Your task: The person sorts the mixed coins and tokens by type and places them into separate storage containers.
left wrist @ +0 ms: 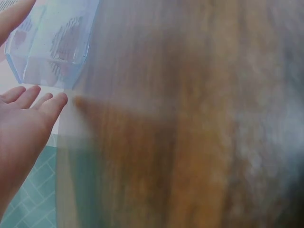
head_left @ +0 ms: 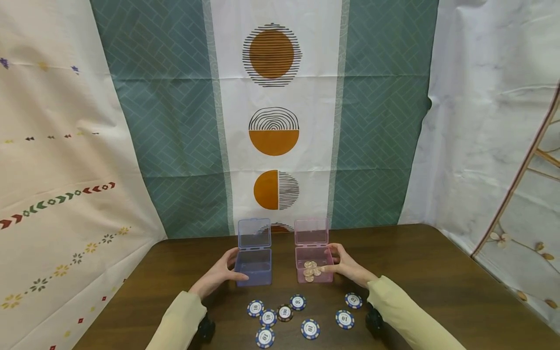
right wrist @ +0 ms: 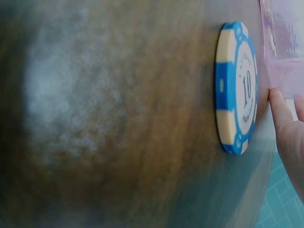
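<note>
Blue box [head_left: 253,266] and pink box [head_left: 313,270] each touched by a hand.

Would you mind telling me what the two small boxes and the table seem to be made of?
The blue box and pink box look like thin translucent plastic: the backdrop and the coins show through their glossy walls. The table appears to be dark wood or wood-look laminate, with visible grain and a soft sheen.

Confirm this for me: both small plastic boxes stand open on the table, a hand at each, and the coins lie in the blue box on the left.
Not quite. The head view shows the coins in the pink box on the right, beside the right hand. The blue box, at the left hand, looks empty. Both boxes do stand open on the table, a hand at each.
</note>
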Action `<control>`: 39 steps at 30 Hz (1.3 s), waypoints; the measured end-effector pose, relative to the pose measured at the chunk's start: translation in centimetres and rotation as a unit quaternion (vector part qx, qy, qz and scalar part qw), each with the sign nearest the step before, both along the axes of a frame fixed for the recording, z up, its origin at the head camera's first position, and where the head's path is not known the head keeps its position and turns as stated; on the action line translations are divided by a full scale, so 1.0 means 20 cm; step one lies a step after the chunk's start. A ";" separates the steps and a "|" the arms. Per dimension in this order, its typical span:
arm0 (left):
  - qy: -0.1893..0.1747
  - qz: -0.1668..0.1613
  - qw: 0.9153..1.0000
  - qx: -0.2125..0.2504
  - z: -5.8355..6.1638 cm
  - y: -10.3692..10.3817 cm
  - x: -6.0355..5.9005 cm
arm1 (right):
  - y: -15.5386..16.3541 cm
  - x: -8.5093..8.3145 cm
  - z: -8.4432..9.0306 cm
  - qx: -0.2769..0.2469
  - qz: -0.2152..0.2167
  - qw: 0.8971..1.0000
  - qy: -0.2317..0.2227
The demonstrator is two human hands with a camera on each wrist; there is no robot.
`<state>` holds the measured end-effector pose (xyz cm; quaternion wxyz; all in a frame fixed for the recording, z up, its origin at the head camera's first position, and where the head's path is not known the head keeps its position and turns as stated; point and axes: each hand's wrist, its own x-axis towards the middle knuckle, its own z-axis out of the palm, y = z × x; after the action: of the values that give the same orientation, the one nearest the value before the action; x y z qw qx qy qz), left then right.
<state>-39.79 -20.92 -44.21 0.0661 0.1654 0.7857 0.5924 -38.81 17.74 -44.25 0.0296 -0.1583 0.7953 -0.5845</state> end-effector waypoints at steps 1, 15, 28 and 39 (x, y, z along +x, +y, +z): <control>0.002 0.000 1.000 -0.002 0.00 0.00 0.00 | 0.00 0.00 0.00 -0.001 0.000 1.000 0.000; 0.029 -0.004 0.999 -0.014 0.00 -0.01 -0.01 | -0.01 0.00 0.01 0.002 0.006 1.000 0.003; 0.034 -0.018 0.999 -0.020 0.01 0.00 -0.03 | 0.01 0.01 0.01 -0.011 0.005 1.000 -0.012; 0.048 -0.021 0.998 -0.041 0.02 0.00 -0.03 | 0.05 0.02 0.07 0.021 0.047 0.999 -0.014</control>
<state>-40.42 -21.00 -43.84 0.0475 0.2069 0.8079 0.5497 -38.47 18.77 -42.88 0.0718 -0.1865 0.7985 -0.5679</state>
